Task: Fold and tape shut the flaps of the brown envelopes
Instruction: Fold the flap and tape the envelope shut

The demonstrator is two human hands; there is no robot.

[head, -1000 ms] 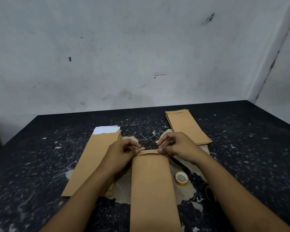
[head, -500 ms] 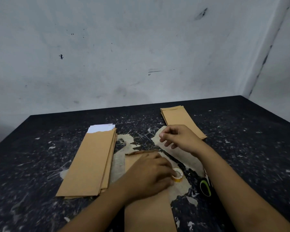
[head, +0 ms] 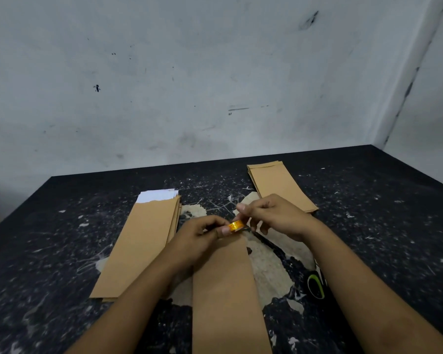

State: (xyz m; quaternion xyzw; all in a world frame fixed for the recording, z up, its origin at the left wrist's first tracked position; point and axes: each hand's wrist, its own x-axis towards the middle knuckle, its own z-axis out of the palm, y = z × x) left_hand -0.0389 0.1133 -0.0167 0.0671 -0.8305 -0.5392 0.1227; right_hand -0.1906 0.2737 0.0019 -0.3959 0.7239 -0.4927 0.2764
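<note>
The desk (head: 368, 226) is dark and scuffed, with worn pale patches near its middle, and it carries three groups of brown envelopes.

The largest is the left stack (head: 141, 241), several envelopes deep, with white paper (head: 157, 195) sticking out of the open top. These look unsealed, so they are judged to be the work still waiting. How many lie in that stack cannot be counted from the edges; it seems to be a handful.

One single envelope (head: 225, 290) lies lengthwise in front of the person, running from the bottom of the view up to the hands. Its far end is hidden under the hands, so whether the flap is folded down cannot be told. It is judged to be the one in progress, with taping not yet done.

The far-right stack (head: 281, 187) is smaller, at least two envelopes, flat, with no paper showing; these are probably finished.

The left hand (head: 200, 238) grips a small yellow tape roll (head: 235, 225) just above the far end of the middle envelope. The right hand (head: 274, 215) is curled with its fingertips pinching at the roll, likely at the tape's free end. One roll is in view.

A dark tool with a green band (head: 316, 286) lies on the desk to the right, partly under the right forearm.
</note>
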